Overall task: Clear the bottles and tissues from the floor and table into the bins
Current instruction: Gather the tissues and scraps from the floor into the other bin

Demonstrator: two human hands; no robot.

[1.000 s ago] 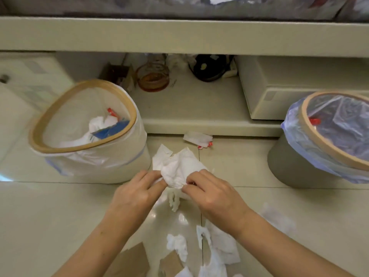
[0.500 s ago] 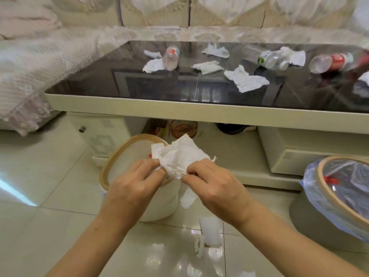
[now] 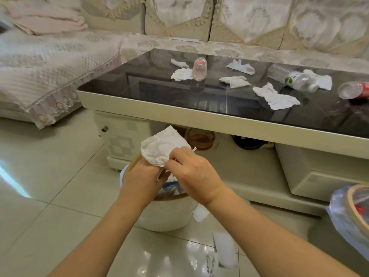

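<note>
Both my hands hold one bunch of white tissues (image 3: pixel 162 146) above the white bin (image 3: pixel 169 214) with the wooden rim. My left hand (image 3: pixel 142 176) grips it from below; my right hand (image 3: pixel 191 172) pinches its right edge. The bin holds tissue and something blue. On the black glass table (image 3: pixel 179 94) lie several tissues (image 3: pixel 275 97) and three clear bottles: one with a red cap (image 3: pixel 199 69), one with a green label (image 3: pixel 290 77), one with a red label (image 3: pixel 353 89). More tissues (image 3: pixel 200 212) lie on the floor by the bin.
A second bin with a blue liner (image 3: pixel 351 214) stands at the right edge. A sofa with a lace cover (image 3: pixel 60 62) runs behind and left of the table. Under the table are a glass jar (image 3: pixel 200 138) and a drawer unit (image 3: pixel 319 172). Glossy tiled floor (image 3: pixel 50 196) lies left.
My view has risen from the floor to take in the table top and sofa. Both hands lifted the bunched tissues and now hold them over the white bin.
</note>
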